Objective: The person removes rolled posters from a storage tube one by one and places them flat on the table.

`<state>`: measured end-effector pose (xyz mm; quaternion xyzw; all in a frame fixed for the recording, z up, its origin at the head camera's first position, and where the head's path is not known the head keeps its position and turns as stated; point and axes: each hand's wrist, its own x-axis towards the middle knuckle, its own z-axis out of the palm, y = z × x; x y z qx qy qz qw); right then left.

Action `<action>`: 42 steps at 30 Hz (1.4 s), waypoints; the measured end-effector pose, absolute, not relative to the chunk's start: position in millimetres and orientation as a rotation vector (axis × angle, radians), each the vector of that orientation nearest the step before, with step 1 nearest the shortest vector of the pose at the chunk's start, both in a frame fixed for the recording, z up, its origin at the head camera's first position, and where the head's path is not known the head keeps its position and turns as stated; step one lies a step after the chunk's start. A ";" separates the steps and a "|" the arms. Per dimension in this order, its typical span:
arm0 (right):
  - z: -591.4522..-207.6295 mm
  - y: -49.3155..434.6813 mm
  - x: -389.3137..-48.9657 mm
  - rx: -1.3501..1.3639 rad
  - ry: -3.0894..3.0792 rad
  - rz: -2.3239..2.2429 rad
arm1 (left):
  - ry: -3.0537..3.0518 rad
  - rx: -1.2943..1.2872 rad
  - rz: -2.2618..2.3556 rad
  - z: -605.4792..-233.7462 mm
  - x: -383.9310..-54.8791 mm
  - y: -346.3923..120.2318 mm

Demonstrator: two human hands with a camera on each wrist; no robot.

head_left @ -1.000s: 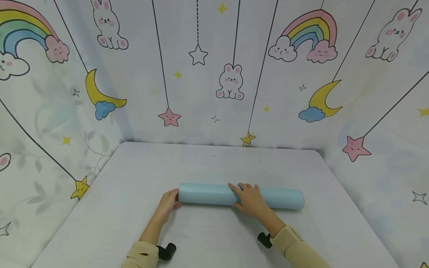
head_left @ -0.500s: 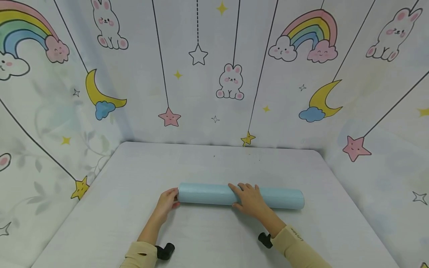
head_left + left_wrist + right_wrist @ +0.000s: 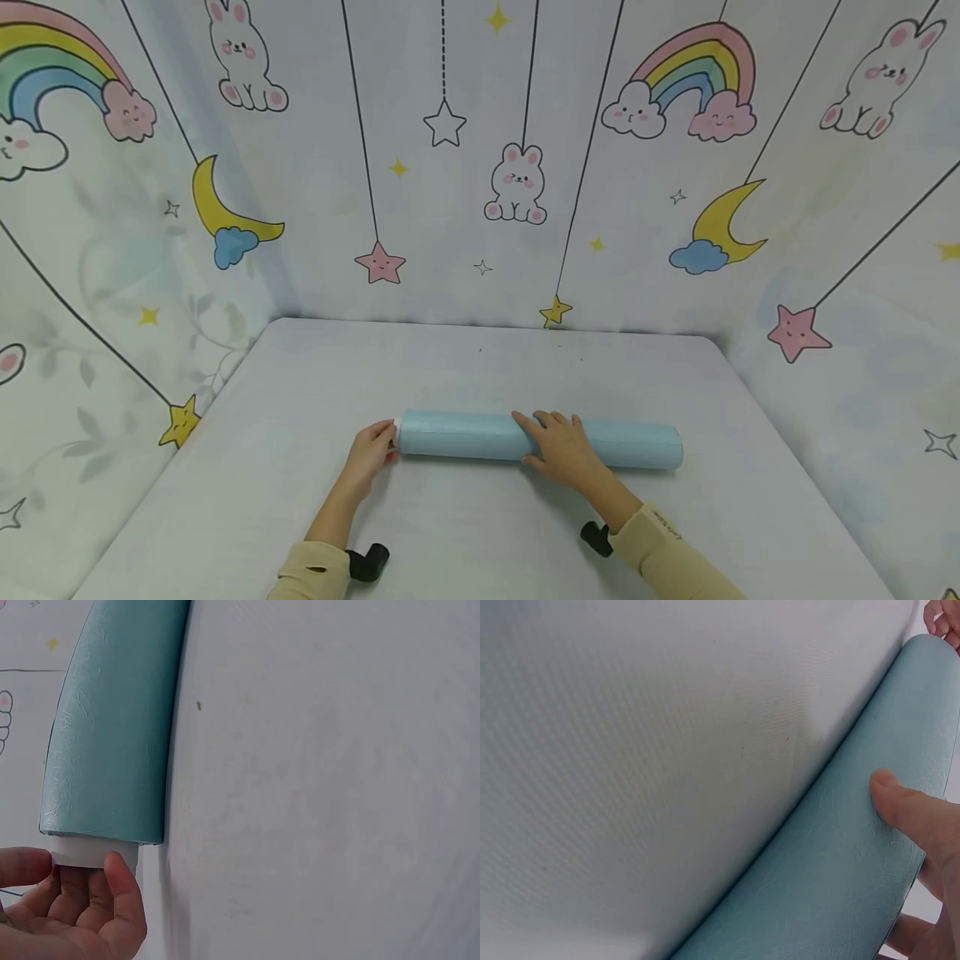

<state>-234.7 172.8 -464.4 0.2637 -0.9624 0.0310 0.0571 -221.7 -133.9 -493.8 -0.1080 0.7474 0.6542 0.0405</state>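
Note:
A long light blue cylinder [image 3: 465, 435], like a tube or roll, lies crosswise on the white table. At its left end a white round piece [image 3: 86, 853] sticks out a little; whether this is a cap or an inner core I cannot tell. My left hand [image 3: 367, 458] pinches that white piece between thumb and fingers, as the left wrist view shows. Over the cylinder's middle lies my right hand [image 3: 562, 450], gripping it with the thumb on the near side and the fingers reaching over the far side. In the right wrist view its thumb [image 3: 896, 796] presses the blue surface.
The white tabletop [image 3: 480, 533] extends around the cylinder on all sides. A printed curtain [image 3: 450, 208] with rabbits, stars and rainbows hangs behind and beside the table. Small dark specks lie near the back edge.
My left hand has shifted slightly left, and a strip of white now shows at the cylinder's left end. The right hand stays in place on the cylinder.

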 end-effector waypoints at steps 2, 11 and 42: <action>-464.5 173.2 -234.3 0.800 -2.917 0.101 | 2.286 -0.336 2.008 -494.0 -221.8 -134.3; -465.5 178.3 -233.3 0.797 -2.905 0.099 | 2.285 -0.314 2.010 -494.6 -221.4 -135.2; -467.7 191.1 -234.4 0.828 -2.852 0.089 | 2.396 -0.319 1.940 -490.1 -223.4 -149.9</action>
